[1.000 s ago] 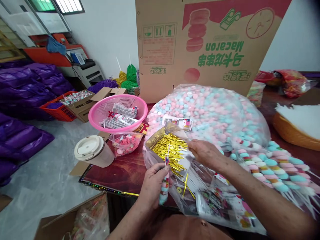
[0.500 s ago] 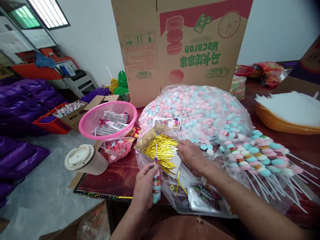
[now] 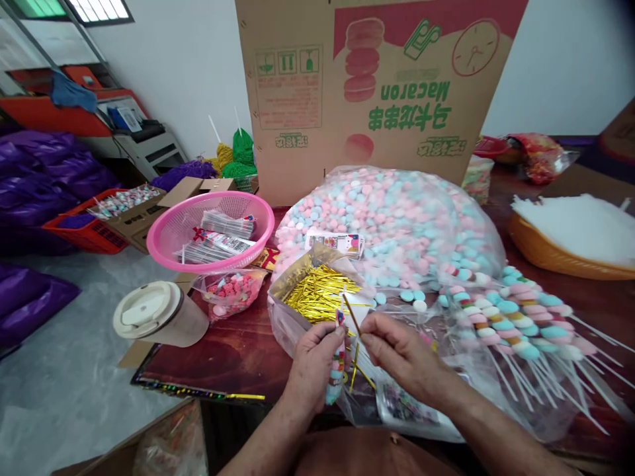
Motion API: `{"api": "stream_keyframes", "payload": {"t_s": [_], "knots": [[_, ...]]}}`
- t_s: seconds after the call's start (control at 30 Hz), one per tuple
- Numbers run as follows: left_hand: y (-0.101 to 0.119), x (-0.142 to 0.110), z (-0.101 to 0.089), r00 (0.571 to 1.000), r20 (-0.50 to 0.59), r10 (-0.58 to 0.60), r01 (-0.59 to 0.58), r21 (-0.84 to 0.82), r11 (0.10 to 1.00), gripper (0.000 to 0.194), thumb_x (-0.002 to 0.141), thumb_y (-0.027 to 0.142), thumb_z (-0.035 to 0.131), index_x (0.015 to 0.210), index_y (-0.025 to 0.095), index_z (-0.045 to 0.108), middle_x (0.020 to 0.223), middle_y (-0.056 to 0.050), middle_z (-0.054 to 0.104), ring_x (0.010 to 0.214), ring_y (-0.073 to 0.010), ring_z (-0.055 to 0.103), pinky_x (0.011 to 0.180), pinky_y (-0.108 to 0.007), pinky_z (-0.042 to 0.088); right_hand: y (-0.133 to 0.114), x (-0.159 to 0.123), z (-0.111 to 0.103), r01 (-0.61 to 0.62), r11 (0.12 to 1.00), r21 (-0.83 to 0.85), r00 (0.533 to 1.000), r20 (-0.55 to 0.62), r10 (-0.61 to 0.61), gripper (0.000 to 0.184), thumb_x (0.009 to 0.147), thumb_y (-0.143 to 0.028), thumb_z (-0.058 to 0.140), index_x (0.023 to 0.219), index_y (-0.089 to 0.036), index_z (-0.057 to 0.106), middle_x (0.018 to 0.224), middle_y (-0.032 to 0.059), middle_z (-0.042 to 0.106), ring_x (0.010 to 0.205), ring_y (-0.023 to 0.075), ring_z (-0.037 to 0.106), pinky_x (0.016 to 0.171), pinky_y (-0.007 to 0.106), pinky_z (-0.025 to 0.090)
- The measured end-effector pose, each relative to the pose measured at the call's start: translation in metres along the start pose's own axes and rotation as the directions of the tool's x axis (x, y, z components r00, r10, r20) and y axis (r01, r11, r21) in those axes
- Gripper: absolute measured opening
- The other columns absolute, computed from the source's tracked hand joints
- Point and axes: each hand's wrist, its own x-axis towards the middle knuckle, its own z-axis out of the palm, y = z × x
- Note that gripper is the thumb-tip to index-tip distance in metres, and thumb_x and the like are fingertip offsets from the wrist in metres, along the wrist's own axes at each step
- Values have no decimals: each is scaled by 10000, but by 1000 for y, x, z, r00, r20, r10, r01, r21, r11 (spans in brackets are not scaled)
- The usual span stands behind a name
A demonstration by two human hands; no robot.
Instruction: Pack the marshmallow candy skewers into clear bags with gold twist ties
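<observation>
My left hand (image 3: 315, 363) is closed around a wrapped candy skewer (image 3: 335, 387), which stands upright with its gathered wrapper top and stick end poking above the thumb. Just to its right, my right hand (image 3: 404, 357) pinches a thin gold twist tie (image 3: 352, 313) between thumb and fingers. The tie slants up close to the wrapper top, apart from it. Behind both hands lies a heap of gold twist ties (image 3: 317, 291) in an opened bag. White sticks and flat printed wrappers (image 3: 409, 403) lie under and beside my right hand.
A big clear bag of pastel candies (image 3: 367, 211) stands before a cardboard box (image 3: 292, 158). Unwrapped candy skewers (image 3: 520, 317) lie at right, near an orange basket (image 3: 546, 248). At left are a pink basket (image 3: 155, 228) with wrappers, a candy bag (image 3: 233, 291) and a lidded cup (image 3: 183, 324).
My right hand has come away from the heap toward me, now with a gold twist tie in its fingers. My left hand with the wrapped skewer has shifted slightly right; the view has also turned.
</observation>
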Motion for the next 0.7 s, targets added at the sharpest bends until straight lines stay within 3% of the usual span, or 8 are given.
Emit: {"api": "stream_keyframes", "payload": {"t_s": [0.17, 0.23, 0.33, 0.4, 0.5, 0.57, 0.63, 0.7], "knots": [[-3, -1, 10, 1000, 17, -26, 27, -57, 998, 248, 584, 328, 716, 698, 152, 584, 540, 40, 542, 408, -66, 472, 404, -176, 339, 6, -9, 7, -49, 999, -24, 995, -85, 47, 158, 833, -233, 421, 680, -199, 431, 625, -24, 481, 584, 115, 417, 535, 229, 310], [1, -2, 6, 999, 11, -43, 44, -81, 996, 257, 578, 311, 727, 723, 149, 590, 561, 25, 573, 424, -85, 507, 415, -188, 364, 15, -11, 0, -106, 993, 42, 994, -26, 107, 148, 818, -223, 434, 673, -195, 443, 611, -31, 479, 565, 107, 416, 515, 218, 311], [9, -2, 1, 984, 155, -90, 109, -122, 986, 262, 602, 289, 717, 783, 134, 608, 561, -2, 598, 436, -107, 532, 438, -209, 392, 23, -16, -9, -135, 984, 116, 988, 94, 124, 131, 780, -179, 454, 650, -191, 452, 572, -47, 462, 535, 92, 406, 489, 201, 300], [12, 0, 3, 972, 220, -81, 114, -142, 983, 244, 606, 272, 714, 773, 120, 618, 577, -17, 612, 440, -108, 536, 446, -212, 396, 23, -17, -11, -121, 987, 106, 988, 108, 110, 136, 761, -164, 471, 626, -187, 461, 556, -49, 446, 534, 91, 399, 483, 198, 295], [10, 3, 12, 988, 154, -3, 31, -185, 982, 216, 569, 236, 738, 702, 118, 616, 649, -24, 640, 466, -102, 545, 467, -219, 418, 18, -13, -2, -105, 978, 181, 994, 32, 101, 85, 786, -250, 514, 751, -178, 544, 652, -24, 519, 608, 107, 456, 524, 208, 347], [8, 5, 18, 995, 93, 44, -24, -210, 977, 225, 543, 226, 756, 685, 123, 616, 655, -13, 639, 482, -98, 545, 475, -218, 425, 16, -9, 7, -131, 930, 344, 991, 27, 130, 219, 807, -378, 517, 880, -175, 556, 697, -12, 548, 602, 111, 484, 521, 216, 372], [7, 6, 20, 996, 56, 75, -61, -224, 973, 228, 542, 226, 758, 687, 124, 615, 646, -6, 634, 479, -91, 536, 471, -213, 423, 17, -7, 14, -172, 875, 452, 982, 11, 187, 320, 798, -482, 508, 835, -168, 556, 607, -27, 517, 501, 95, 443, 454, 211, 339], [9, 5, 19, 996, 26, 85, -78, -218, 973, 227, 562, 236, 751, 702, 132, 604, 713, -15, 654, 493, -89, 547, 486, -218, 436, 20, -9, 13, -170, 880, 444, 965, -104, 240, 359, 785, -518, 514, 712, -168, 546, 515, -45, 455, 431, 77, 364, 409, 208, 281]]}}
